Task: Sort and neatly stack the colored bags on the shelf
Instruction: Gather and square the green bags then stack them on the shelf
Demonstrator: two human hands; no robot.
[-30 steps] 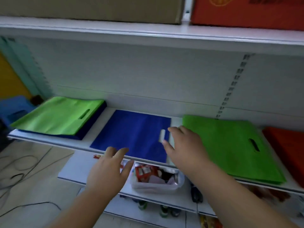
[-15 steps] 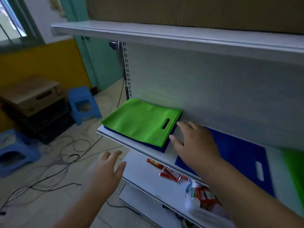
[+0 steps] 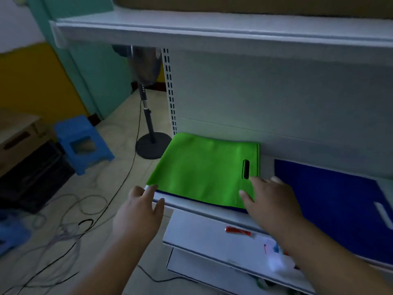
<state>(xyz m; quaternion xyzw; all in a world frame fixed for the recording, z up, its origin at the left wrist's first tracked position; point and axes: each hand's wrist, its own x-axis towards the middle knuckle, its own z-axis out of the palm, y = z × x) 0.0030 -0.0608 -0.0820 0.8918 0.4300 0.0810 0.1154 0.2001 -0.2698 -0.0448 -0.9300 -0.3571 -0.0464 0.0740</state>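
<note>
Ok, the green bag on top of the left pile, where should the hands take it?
Probably by its front edge, from the open front of the shelf. The green bag lies flat on a blue bag, with its handle slot on the right. The right hand is at the front right corner, the left hand near the front left.

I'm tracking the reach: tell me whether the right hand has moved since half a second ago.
Yes. The right hand has moved left along the shelf, from the gap beside the green bag onto its near right corner.
</note>
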